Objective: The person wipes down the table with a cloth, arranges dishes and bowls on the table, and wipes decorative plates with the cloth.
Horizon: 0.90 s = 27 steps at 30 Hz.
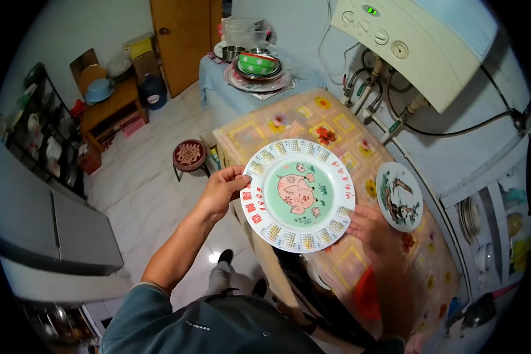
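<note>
A round white plate [298,196] with a green centre, a pink pig picture and a printed calendar rim is held up over the table's near edge. My left hand [225,187] grips its left rim, thumb on top. At the lower right rim, my right hand [369,227] pinches the same plate. Just right of my right hand, a second white plate [399,197] with a painted tree and birds lies on the flowered tablecloth [259,138].
Stacked bowls [258,64] stand on a blue-covered surface behind the table. A water heater [410,44] with pipes hangs at the upper right. A red basin [367,295] is beside my right forearm. On the floor are a round stool [189,154] and a wooden bench [113,109].
</note>
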### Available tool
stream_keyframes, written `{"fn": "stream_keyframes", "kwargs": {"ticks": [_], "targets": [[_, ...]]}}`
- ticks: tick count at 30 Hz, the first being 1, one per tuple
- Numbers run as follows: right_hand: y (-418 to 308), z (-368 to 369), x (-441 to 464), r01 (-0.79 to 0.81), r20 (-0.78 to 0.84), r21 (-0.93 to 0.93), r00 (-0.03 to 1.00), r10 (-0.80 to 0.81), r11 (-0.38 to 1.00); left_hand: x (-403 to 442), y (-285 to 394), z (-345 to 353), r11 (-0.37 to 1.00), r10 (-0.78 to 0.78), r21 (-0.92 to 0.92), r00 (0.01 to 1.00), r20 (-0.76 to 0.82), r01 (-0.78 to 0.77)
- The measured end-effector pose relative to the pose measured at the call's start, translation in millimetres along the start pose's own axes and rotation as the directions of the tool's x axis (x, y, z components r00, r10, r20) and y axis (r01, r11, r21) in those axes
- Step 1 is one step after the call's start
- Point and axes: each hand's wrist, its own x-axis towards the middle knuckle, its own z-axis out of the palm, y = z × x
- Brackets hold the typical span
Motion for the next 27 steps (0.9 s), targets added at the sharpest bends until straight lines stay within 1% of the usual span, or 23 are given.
{"fn": "stream_keyframes", "kwargs": {"ticks": [1, 3, 4, 7, 9, 11, 13, 15, 21, 24, 26, 27], "targets": [[0.0, 9.2, 10.0, 0.003, -0.02, -0.001, 1.0, -0.003, 1.0, 12.3, 6.3, -8.8, 1.0, -0.003, -0.005, 1.0, 0.02, 0.004], [17.3, 15.7, 41.8, -0.054, -0.056, -0.008, 0.997, 0.054, 0.998, 33.6, 14.2, -23.4, 1.0, 0.007, 0.004, 0.999, 0.048, -0.007], [28.8, 15.3, 62.0, -0.075, -0.052, 0.043, 0.996, 0.077, 0.996, 46.7, 15.9, -33.5, 1.0, 0.012, 0.009, 0.998, 0.062, -0.013], [14.3, 49.5, 78.6, -0.108, -0.127, 0.059, 0.985, 0.114, 0.992, 81.6, 26.5, -57.8, 1.0, -0.013, 0.026, 0.997, 0.082, 0.01], [2.0, 73.6, 86.2, -0.104, -0.133, 0.041, 0.985, 0.108, 0.994, 104.0, 34.8, -73.1, 0.999, -0.027, 0.046, 0.993, 0.111, 0.022], [-1.6, 87.4, 94.6, -0.074, -0.137, 0.072, 0.987, 0.083, 0.995, 119.4, 40.4, -81.3, 0.997, -0.041, 0.064, 0.99, 0.137, 0.033], [-4.6, 96.7, 105.3, -0.086, -0.153, 0.079, 0.983, 0.097, 0.993, 133.3, 47.3, -86.5, 0.999, -0.027, 0.029, 0.993, 0.111, 0.024], [-7.8, 105.0, 116.5, -0.09, -0.166, 0.087, 0.981, 0.104, 0.992, 148.2, 49.3, -92.8, 0.999, -0.031, 0.045, 0.993, 0.111, 0.026], [-3.0, 114.4, 137.2, -0.091, -0.202, 0.104, 0.973, 0.111, 0.99, 181.7, 46.9, -105.2, 0.998, -0.04, 0.047, 0.99, 0.132, 0.034], [0.1, 117.5, 142.3, -0.121, -0.228, 0.089, 0.964, 0.139, 0.989, 193.2, 49.2, -109.3, 0.994, -0.059, 0.098, 0.989, 0.134, 0.046], [-2.9, 123.4, 142.7, -0.089, -0.191, 0.096, 0.976, 0.106, 0.991, 200.8, 47.7, -113.5, 0.996, -0.061, 0.075, 0.986, 0.157, 0.049], [-3.8, 126.1, 142.4, -0.088, -0.204, 0.1, 0.973, 0.107, 0.991, 203.2, 47.9, -113.0, 0.996, -0.066, 0.075, 0.983, 0.169, 0.054]]}}
